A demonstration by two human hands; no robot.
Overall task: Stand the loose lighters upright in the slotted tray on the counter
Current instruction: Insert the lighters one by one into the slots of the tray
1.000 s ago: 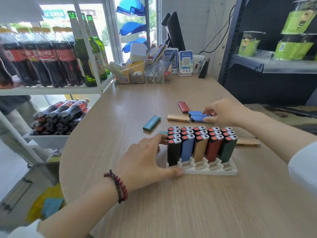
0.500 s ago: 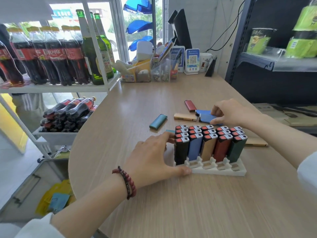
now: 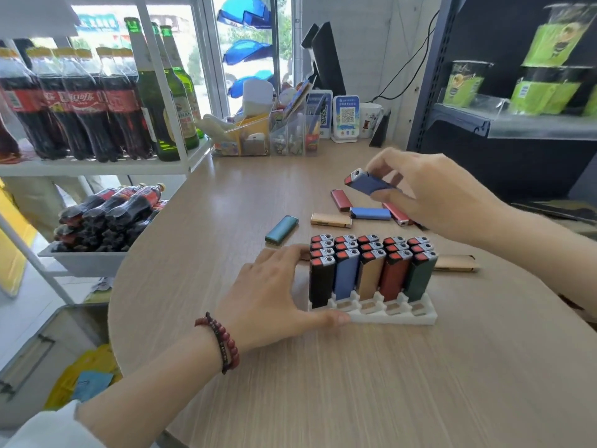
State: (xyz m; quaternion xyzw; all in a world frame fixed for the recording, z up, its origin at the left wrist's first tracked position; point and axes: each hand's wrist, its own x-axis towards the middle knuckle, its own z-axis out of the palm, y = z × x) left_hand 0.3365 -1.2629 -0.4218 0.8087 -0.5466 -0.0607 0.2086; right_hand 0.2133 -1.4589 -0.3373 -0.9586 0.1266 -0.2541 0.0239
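my right hand (image 3: 429,192) pinched a blue lighter (image 3: 368,183) in the air behind the tray (image 3: 392,317), so i judged it best turned cap-up and lowered straight into an empty front slot, with my flat-fingered left hand (image 3: 271,292) bracing the tray's end.

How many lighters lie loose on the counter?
6: teal lighter, gold lighter, red lighter, blue lighter, second red lighter beyond the tray; another gold lighter right of it. More may be hidden.

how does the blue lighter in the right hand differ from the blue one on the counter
The held blue lighter is pinched in the right hand, tilted above the counter; the loose blue lighter lies flat on it. The held one looks darker than the loose one. Both are outside the tray.
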